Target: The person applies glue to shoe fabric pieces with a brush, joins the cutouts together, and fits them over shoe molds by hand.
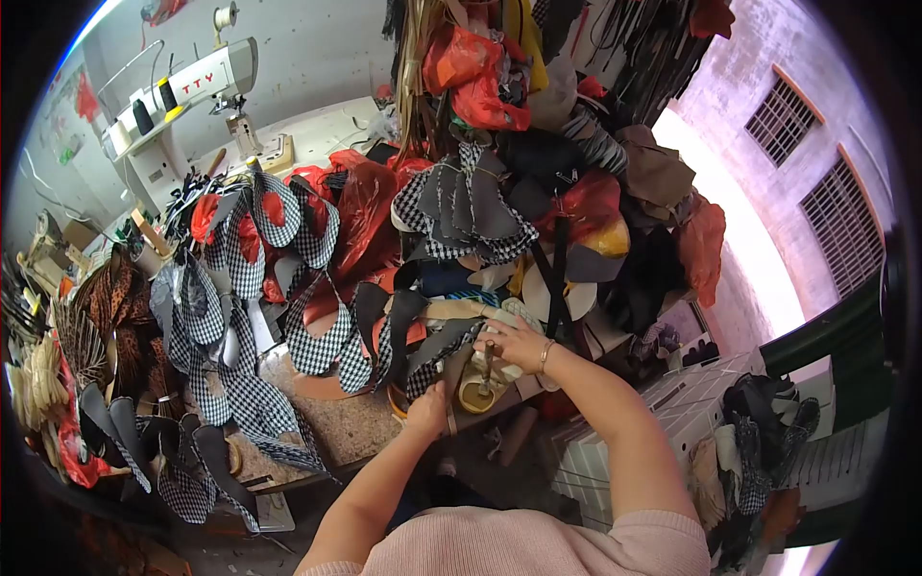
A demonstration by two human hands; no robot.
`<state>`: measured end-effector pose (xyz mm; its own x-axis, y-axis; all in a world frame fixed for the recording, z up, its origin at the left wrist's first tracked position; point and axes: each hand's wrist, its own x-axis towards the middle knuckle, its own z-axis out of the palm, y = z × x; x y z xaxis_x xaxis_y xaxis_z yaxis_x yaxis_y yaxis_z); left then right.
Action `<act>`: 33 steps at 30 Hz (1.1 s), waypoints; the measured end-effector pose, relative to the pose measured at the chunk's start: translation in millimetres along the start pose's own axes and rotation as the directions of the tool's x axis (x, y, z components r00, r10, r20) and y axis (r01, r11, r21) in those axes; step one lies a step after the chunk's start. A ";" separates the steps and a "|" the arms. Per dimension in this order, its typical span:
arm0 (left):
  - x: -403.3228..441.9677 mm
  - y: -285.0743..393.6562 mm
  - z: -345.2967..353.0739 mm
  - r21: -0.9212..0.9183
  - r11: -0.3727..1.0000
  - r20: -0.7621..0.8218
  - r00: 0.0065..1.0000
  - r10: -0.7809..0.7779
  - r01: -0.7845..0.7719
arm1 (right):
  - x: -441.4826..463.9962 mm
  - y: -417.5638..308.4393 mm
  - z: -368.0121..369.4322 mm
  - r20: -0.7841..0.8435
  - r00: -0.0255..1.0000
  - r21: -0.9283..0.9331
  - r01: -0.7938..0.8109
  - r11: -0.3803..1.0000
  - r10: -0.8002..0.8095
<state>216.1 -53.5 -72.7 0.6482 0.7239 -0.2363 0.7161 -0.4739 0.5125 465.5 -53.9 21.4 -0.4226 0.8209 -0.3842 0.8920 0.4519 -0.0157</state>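
At the front edge of the worktable, my left hand [428, 413] is closed on the lower end of a grey and black-and-white checked fabric piece [423, 377]. My right hand [517, 346], with a bracelet at the wrist, lies to the right and a little higher, over the piece's upper end. Its fingers are spread, beside a metal post on a yellowish round-ended metal part [477, 392]. Linked checked straps [322, 350] lie to the left of my left hand. A stack of grey and checked pieces [466, 206] sits behind my hands.
A white sewing machine [197, 91] stands at the back left. Red plastic bags [365, 206] and dark cloth are heaped across the worktable [298, 403]. More checked pieces [182, 480] hang off its front left. White boxes [615, 442] stand on the right, near hanging straps [759, 451].
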 end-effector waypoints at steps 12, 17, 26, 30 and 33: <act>50.3 -34.1 -4.6 -0.768 0.578 0.308 0.951 -0.043 0.275 | -44.8 23.9 11.0 -0.366 0.930 0.284 0.133 0.949 -0.020; 54.8 -20.9 -26.0 -0.840 0.491 0.196 0.973 -0.122 0.231 | -43.4 23.0 4.6 -0.232 0.969 0.521 0.052 0.852 0.082; 41.4 3.5 -13.0 -0.260 0.964 -0.028 0.997 -0.067 0.057 | -56.9 37.6 24.2 -0.304 0.926 0.618 0.013 0.786 0.223; 46.1 23.3 -8.0 -0.125 0.984 -0.051 0.990 -0.133 0.126 | -56.1 36.0 24.1 -0.343 0.911 0.611 0.033 0.791 0.227; 50.0 22.4 -7.4 -0.055 0.983 0.014 0.985 -0.174 0.174 | -56.0 36.0 24.2 -0.307 0.924 0.592 -0.001 0.806 0.227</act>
<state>262.7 -24.2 -67.0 0.5175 0.7883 -0.3329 0.8025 -0.3123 0.5084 525.1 -92.1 20.0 -0.2372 0.9685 -0.0752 0.8143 0.1561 -0.5590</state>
